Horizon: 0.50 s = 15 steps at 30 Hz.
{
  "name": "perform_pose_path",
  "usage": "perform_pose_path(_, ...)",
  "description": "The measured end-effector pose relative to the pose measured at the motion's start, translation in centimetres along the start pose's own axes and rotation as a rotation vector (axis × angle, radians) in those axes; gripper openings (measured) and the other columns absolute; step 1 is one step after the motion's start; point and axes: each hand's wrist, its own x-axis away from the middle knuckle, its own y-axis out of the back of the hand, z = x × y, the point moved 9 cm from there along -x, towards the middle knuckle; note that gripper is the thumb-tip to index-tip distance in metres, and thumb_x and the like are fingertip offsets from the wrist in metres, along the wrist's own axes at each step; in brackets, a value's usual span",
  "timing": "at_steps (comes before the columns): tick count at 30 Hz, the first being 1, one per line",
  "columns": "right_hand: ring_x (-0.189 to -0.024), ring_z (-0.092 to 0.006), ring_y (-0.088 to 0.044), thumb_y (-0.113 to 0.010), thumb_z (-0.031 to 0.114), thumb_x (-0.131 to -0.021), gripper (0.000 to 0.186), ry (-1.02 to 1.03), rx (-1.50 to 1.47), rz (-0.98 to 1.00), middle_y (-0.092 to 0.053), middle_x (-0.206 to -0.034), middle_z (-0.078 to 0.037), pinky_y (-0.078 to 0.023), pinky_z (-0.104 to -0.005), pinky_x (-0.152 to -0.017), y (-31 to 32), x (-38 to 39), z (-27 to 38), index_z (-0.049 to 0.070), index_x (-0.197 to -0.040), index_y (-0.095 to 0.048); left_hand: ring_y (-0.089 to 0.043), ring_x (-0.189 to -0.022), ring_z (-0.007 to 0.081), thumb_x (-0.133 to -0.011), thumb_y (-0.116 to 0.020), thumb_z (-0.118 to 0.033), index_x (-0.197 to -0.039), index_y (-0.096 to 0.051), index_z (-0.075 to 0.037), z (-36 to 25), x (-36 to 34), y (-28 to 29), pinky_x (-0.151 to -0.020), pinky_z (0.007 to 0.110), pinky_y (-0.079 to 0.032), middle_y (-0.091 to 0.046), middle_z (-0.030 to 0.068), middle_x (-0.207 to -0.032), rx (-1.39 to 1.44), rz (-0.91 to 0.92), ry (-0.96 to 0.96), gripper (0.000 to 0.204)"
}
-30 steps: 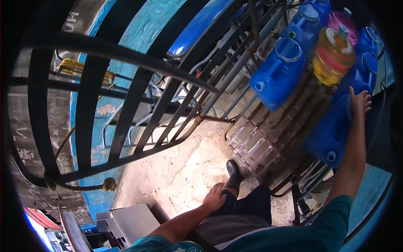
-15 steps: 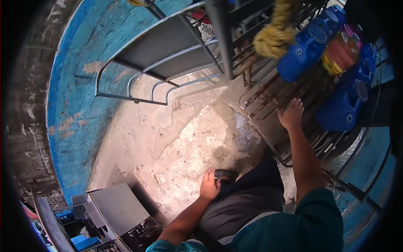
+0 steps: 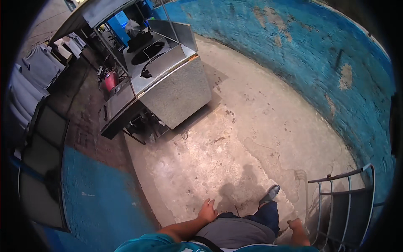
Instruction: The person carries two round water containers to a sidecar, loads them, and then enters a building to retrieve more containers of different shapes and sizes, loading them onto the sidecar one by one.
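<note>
My left hand [image 3: 208, 211] hangs low in front of my body, over the concrete floor. Its fingers are a little apart and it holds nothing. My right hand [image 3: 295, 224] is beside my right leg, fingers curled in, with no object visible in it. Closest to that hand is a tubular metal frame [image 3: 349, 206] with a dark panel, at the lower right. A metal stall cart [image 3: 178, 94] with a grey front panel stands ahead on the left. My dark shoe [image 3: 270, 194] is on the floor.
A curved blue wall [image 3: 294, 46] with peeling paint runs along the right. Another blue wall [image 3: 98, 189] lies on the left, with a dark-paned window frame [image 3: 44, 164]. Laundry [image 3: 40, 69] hangs at the far left, and something red [image 3: 111, 80] stands behind the cart [image 3: 197, 80].
My view has turned left, away from the barred rack with blue jugs, toward the cart. My right hand, earlier spread out over that rack, is now down at my side.
</note>
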Motion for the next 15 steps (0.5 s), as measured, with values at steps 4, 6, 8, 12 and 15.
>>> perform_pose_path(4, -0.127, -0.0433, -0.048, -0.070, 0.037, -0.074, 0.079, 0.379, -0.161, -0.116, -0.049, -0.130, -0.038, -0.038, -0.0407, -0.109, 14.8, -12.6, 20.6, -0.019, -0.125, -0.047, -0.042, -0.130, 0.0431, -0.084, -0.063, -0.023, -0.141, -0.042, -0.007, -2.7, -12.1, 2.4, -0.106, 0.048, -0.040, -0.035, 0.0239, -0.146, 0.020, -0.055, 0.069, 0.063)
perform_pose_path(6, -0.132, -0.0441, -0.043, -0.067, 0.037, -0.077, 0.082, 0.450, -0.155, -0.116, -0.045, -0.135, -0.038, -0.035, -0.0394, -0.113, 20.7, -19.1, 28.3, -0.019, -0.131, -0.042, -0.042, -0.130, 0.0432, -0.084, -0.063, -0.023, -0.141, -0.041, -0.007, -6.4, -19.5, 4.3, -0.106, 0.048, -0.041, -0.035, 0.0234, -0.146, 0.023, -0.121, 0.039, 0.063)
perform_pose_path(8, -0.132, -0.0436, -0.043, -0.067, 0.037, -0.079, 0.081, 0.489, -0.120, -0.069, -0.045, -0.136, -0.038, -0.035, -0.0389, -0.113, 26.1, -24.6, 36.2, -0.018, -0.132, -0.042, -0.043, -0.129, 0.0429, -0.084, -0.063, -0.022, -0.141, -0.041, -0.007, -11.8, -26.8, 6.8, -0.106, 0.048, -0.041, -0.036, 0.0230, -0.145, 0.043, -0.189, 0.019, 0.062)
perform_pose_path(12, -0.130, -0.0388, -0.047, -0.070, 0.036, -0.079, 0.079, 0.599, -0.051, 0.023, -0.048, -0.136, -0.033, -0.039, -0.0379, -0.109, 36.0, -33.8, 51.1, -0.014, -0.134, -0.044, -0.044, -0.129, 0.0413, -0.085, -0.063, -0.021, -0.140, -0.041, -0.007, -23.8, -38.4, 15.8, -0.105, 0.045, -0.042, -0.036, 0.0235, -0.145, 0.036, -0.198, -0.015, 0.061)
perform_pose_path(15, -0.130, -0.0384, -0.048, -0.070, 0.032, -0.080, 0.074, 0.669, -0.060, -0.076, -0.048, -0.139, -0.030, -0.039, -0.0373, -0.109, 45.4, -39.1, 62.1, -0.011, -0.135, -0.045, -0.044, -0.128, 0.0421, -0.084, -0.064, -0.021, -0.140, -0.040, -0.006, -29.6, -47.0, 22.5, -0.105, 0.044, -0.043, -0.037, 0.0232, -0.145, 0.116, -0.274, -0.017, 0.062)
